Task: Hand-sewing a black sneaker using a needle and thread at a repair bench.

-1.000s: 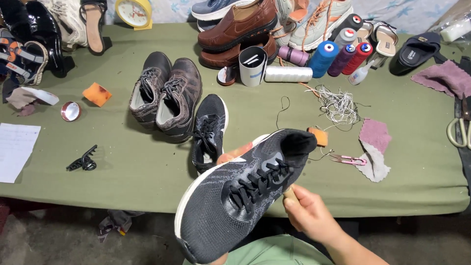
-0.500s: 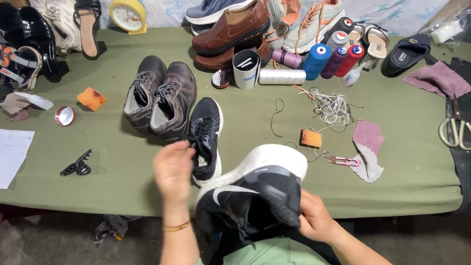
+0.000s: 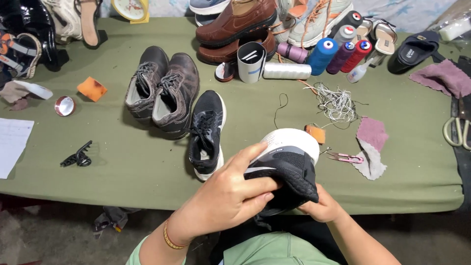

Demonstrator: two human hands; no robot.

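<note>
Since 0.5 s ago the left hand (image 3: 228, 196) has come down onto the black sneaker (image 3: 287, 169), now gripping its upper from the side w/ fingers curled over; the shoe has turned heel-up, white sole toward the table. Right hand (image 3: 321, 206) is under the shoe, cupping it from below, mostly hidden. Sneaker sits at the near table edge, above the person's lap, off the surface.

Green-covered table (image 3: 122, 167) fills the view; bare floor below its near edge, w/ scraps.

Counts, big to small:
- 1 pair brown worn hiking shoes (image 3: 162, 88), side by side, mid-left.
- 1 matching black sneaker (image 3: 206, 132) lying on the table just right of them.
- 2 brown leather shoes (image 3: 235, 24) stacked at the back; light trainers beside them, count unclear.
- 1 black slipper (image 3: 412, 49) far right.
- Thread cones: 1 blue (image 3: 321, 55), 1 purple, 1 red, plus 1 white spool (image 3: 287, 71) lying flat.
- 1 cylindrical can (image 3: 250, 61).
- 1 purple cloth (image 3: 441, 78) far right, 2 smaller fabric scraps (image 3: 370, 145).
- 1 tangle of white cord (image 3: 336, 103).
- 1 paper sheet (image 3: 12, 145) at left edge.
- 1 orange sponge (image 3: 91, 88), 1 small orange block (image 3: 315, 133).
- 1 round tin lid (image 3: 65, 105).
- 1 black clip (image 3: 77, 157).
- 1 pink thread snips (image 3: 346, 157).
</note>
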